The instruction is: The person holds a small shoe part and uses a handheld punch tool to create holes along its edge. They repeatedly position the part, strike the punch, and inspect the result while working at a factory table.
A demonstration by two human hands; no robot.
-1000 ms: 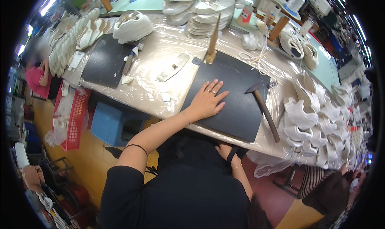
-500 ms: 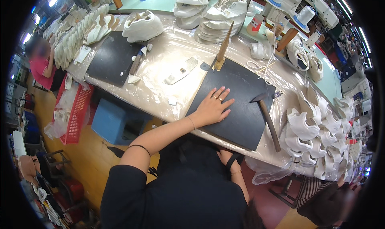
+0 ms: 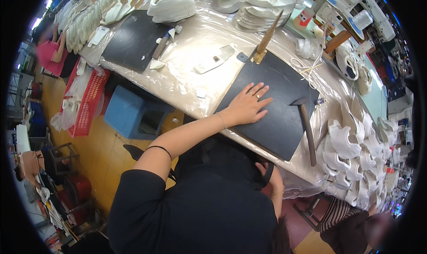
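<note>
My left hand (image 3: 249,105) lies flat on a black cutting mat (image 3: 275,82), fingers stretched and holding nothing. Down at the table's front edge, close to my body, is my right hand (image 3: 275,179). A black strap (image 3: 267,174) crosses it, and its fingers are mostly hidden. A hammer (image 3: 306,129) with a dark wooden handle lies over the mat's right edge. At the mat's far left corner stands a pointed wooden stick (image 3: 268,36) on a small wooden block. A pale sole-shaped piece (image 3: 215,59) lies left of the mat.
White shoe uppers (image 3: 344,143) are heaped at the right; more stacked uppers (image 3: 262,11) stand at the back. Another black mat (image 3: 138,40) lies at the left with a hammer (image 3: 161,47). A blue stool (image 3: 131,114) and a red basket (image 3: 86,105) stand below. Other people sit left and lower right.
The view has shifted slightly, so the table sits higher and further right. My left hand stays flat on the mat. My right hand shows more of its back beside the black strap.
</note>
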